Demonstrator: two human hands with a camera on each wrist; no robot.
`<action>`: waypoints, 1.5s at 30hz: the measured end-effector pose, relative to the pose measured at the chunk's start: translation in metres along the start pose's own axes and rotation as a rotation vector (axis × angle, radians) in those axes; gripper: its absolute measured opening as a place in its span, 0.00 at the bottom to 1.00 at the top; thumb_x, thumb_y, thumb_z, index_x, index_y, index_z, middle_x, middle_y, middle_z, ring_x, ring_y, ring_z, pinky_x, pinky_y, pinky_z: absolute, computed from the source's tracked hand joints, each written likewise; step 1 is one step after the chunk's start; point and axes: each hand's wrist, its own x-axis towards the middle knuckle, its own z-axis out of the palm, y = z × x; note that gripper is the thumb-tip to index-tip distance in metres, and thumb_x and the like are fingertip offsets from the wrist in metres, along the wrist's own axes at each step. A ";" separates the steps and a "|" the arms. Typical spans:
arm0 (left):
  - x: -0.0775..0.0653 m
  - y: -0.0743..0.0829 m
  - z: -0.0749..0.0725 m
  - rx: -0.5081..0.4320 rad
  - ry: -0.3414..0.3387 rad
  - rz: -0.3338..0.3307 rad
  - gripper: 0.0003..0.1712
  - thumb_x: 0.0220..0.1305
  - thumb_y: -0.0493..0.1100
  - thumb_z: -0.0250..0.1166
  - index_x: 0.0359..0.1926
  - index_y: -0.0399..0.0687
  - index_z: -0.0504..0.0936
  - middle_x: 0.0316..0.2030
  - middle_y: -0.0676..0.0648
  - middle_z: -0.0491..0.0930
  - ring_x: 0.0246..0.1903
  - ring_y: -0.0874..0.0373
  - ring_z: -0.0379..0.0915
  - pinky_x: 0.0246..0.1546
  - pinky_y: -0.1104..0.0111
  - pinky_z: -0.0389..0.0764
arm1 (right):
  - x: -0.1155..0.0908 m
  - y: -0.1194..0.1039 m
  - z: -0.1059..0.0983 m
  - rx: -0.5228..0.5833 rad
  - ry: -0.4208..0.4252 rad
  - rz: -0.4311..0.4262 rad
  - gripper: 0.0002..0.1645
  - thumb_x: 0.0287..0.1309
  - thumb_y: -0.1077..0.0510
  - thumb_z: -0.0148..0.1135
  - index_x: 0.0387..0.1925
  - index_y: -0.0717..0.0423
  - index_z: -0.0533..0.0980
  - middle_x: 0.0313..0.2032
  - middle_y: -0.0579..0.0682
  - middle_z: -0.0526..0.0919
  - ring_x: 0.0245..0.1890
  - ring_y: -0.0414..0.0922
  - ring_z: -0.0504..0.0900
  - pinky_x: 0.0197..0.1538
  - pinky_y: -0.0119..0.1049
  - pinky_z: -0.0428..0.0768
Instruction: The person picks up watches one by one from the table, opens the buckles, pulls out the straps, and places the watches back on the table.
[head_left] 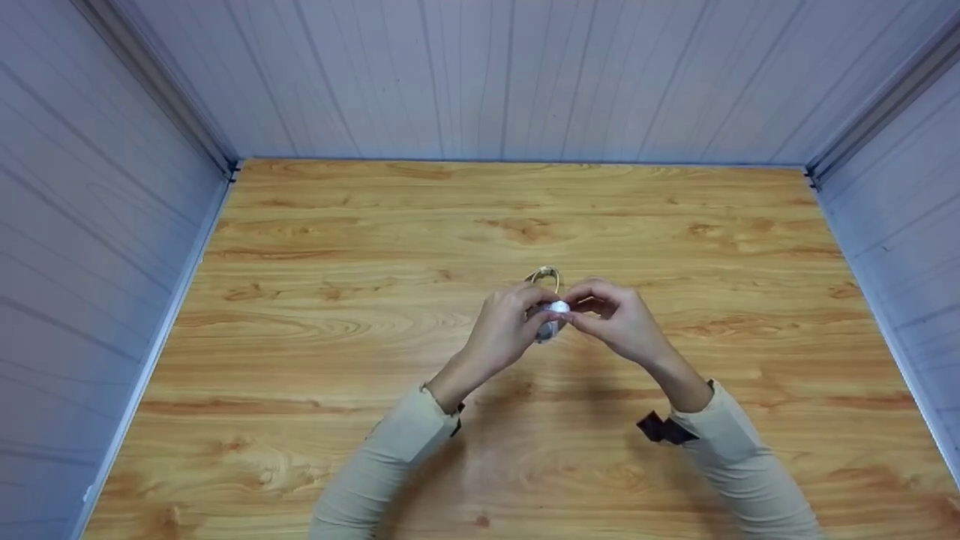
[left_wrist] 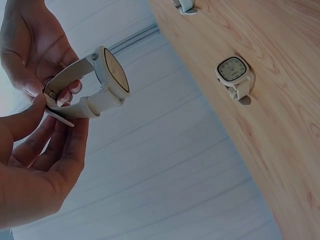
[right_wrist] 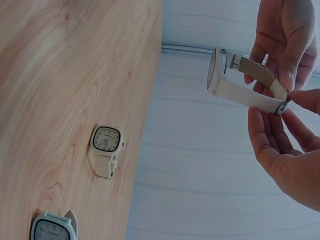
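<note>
A cream wristwatch (left_wrist: 113,72) is held up between both hands, its strap bent into a loop. In the right wrist view the strap (right_wrist: 245,95) shows a beige lining, and the fingers meet at its buckle end, opposite the watch case. My left hand (head_left: 504,322) pinches the strap with thumb and fingers. Facing it, my right hand (head_left: 621,319) pinches the same end, fingertips close to the left hand's. Fingers partly cover the buckle. From the head view, the hands hide much of the watch.
Another cream watch (right_wrist: 106,140) with a squarish dark-rimmed dial lies on the wooden table (head_left: 337,240). Near it lies a pale mint watch (right_wrist: 51,231), cut off by the frame edge. White panel walls (head_left: 465,75) enclose the table at the back and both sides.
</note>
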 end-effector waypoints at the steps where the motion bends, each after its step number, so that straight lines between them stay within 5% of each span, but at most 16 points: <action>1: 0.000 0.000 0.000 0.000 0.001 0.002 0.06 0.57 0.34 0.63 0.36 0.38 0.83 0.35 0.45 0.81 0.36 0.58 0.77 0.36 0.74 0.76 | 0.000 0.000 0.000 0.001 -0.002 0.002 0.08 0.51 0.77 0.57 0.36 0.77 0.73 0.37 0.66 0.76 0.38 0.46 0.78 0.44 0.36 0.78; 18: -0.001 0.000 -0.001 0.003 0.003 0.026 0.07 0.56 0.36 0.65 0.35 0.38 0.84 0.33 0.45 0.81 0.35 0.57 0.78 0.36 0.73 0.77 | 0.000 0.025 -0.003 0.018 -0.005 -0.001 0.09 0.51 0.74 0.60 0.37 0.69 0.77 0.38 0.61 0.78 0.39 0.47 0.78 0.44 0.38 0.78; 34: -0.001 0.000 -0.001 0.032 0.002 0.051 0.05 0.56 0.34 0.64 0.35 0.38 0.83 0.33 0.45 0.81 0.35 0.55 0.77 0.37 0.71 0.77 | 0.002 -0.004 0.003 -0.026 -0.004 -0.022 0.09 0.47 0.80 0.57 0.34 0.77 0.75 0.35 0.66 0.77 0.37 0.49 0.78 0.43 0.41 0.79; 45: -0.001 0.001 -0.002 0.005 -0.007 0.045 0.05 0.56 0.33 0.64 0.35 0.38 0.83 0.34 0.45 0.81 0.36 0.56 0.77 0.38 0.71 0.77 | 0.000 -0.005 0.003 -0.001 0.025 0.015 0.07 0.49 0.79 0.58 0.33 0.77 0.75 0.35 0.66 0.77 0.37 0.48 0.78 0.43 0.38 0.78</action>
